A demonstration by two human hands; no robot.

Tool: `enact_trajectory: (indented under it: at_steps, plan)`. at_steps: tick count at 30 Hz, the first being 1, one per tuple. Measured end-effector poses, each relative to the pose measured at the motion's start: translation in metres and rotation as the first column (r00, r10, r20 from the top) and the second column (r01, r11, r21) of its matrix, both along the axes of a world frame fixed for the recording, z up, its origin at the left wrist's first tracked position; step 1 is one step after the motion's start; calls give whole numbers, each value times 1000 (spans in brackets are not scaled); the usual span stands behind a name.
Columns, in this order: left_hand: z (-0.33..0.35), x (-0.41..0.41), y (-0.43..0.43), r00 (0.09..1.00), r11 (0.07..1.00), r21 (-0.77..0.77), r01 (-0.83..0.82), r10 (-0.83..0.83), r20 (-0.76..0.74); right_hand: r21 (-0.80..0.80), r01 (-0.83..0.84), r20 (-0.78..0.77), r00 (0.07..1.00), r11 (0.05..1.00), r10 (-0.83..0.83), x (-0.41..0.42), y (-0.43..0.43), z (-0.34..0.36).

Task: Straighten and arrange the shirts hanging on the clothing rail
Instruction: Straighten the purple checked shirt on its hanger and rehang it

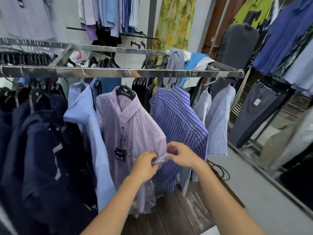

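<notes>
I have the pink shirt (pixel 128 126) hanging mid-frame from the rail (pixel 118 72) at 12 o'clock. I judge the step in hand is straightening its sleeve: my left hand (pixel 145 165) and right hand (pixel 181 155), at the shirt's 5 o'clock, both have curled fingers pinching the hem (pixel 161 159) between them. The next move, I think, calls for a light outward pull to flatten it, then squaring the shirt against the blue shirt (pixel 177 124) at its 3 o'clock.
</notes>
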State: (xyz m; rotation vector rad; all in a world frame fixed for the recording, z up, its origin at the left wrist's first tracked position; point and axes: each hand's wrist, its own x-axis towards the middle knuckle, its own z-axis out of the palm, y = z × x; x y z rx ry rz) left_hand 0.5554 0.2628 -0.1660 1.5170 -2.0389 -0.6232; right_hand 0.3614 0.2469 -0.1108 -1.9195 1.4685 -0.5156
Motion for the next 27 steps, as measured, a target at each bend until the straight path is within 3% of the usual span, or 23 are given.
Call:
enact_trajectory:
  at_steps: [5,10,17,19,23,27]
  plan:
    - [4,1,3,994,998,-44,55,-59,-97,65,-23,18,1000,998,21,-5,9,-14]
    - [9,-1,10,966,992,13,127,-121,-227,68,-51,141,989,996,41,-5,21,-10]
    - [-1,0,30,964,996,-59,-61,44,-261,105,-21,122,993,994,8,-19,31,-16]
    - [-1,2,34,953,998,-32,-61,48,-298,53,-23,124,992,998,16,-22,36,-13]
    - [4,11,37,911,987,101,126,-75,-405,-118,161,162,977,980,-141,-27,37,-21]
    - [5,16,35,926,983,74,166,-130,-354,-186,305,228,938,934,-261,-22,40,-30]
